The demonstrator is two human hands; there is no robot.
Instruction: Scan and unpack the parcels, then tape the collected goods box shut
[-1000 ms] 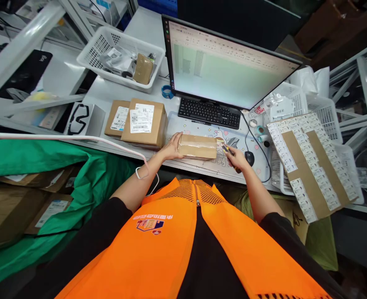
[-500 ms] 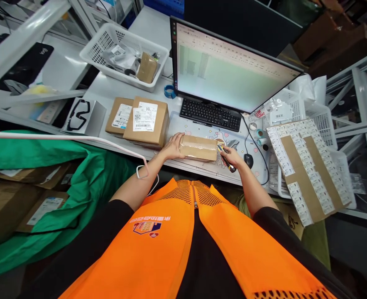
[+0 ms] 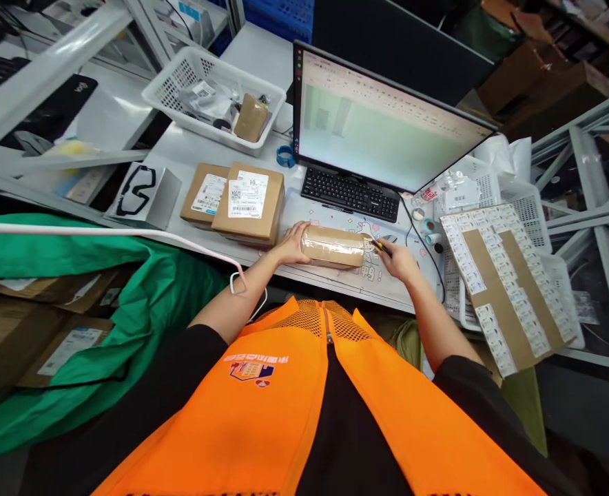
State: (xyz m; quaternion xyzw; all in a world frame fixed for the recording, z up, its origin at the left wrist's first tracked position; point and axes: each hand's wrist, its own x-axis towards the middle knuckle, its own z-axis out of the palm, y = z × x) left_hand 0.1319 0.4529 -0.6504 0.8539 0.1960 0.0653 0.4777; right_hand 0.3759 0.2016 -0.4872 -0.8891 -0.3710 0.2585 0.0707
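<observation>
A long, narrow cardboard box (image 3: 333, 246) with shiny clear tape along its top lies on the printed desk mat (image 3: 330, 277). My left hand (image 3: 293, 244) grips the left end of this box, fingers over the top edge. Just past its right end, my right hand (image 3: 400, 260) is closed around a yellow-and-black utility knife (image 3: 383, 248), whose tip points at the box end. Whether the blade touches the cardboard I cannot tell.
Labelled cardboard boxes (image 3: 249, 203) stand left of my left hand. Behind are a keyboard (image 3: 351, 194), a monitor (image 3: 382, 124) and a white basket (image 3: 214, 100) of small packages. A cardboard sheet of labels (image 3: 506, 289) leans over baskets at right. A pale curved bar (image 3: 108, 229) crosses near my left forearm.
My right hand has moved a little right and turned with the knife. The mouse that showed beside it is now hidden. My left hand still holds the box; the whole view has shifted slightly.
</observation>
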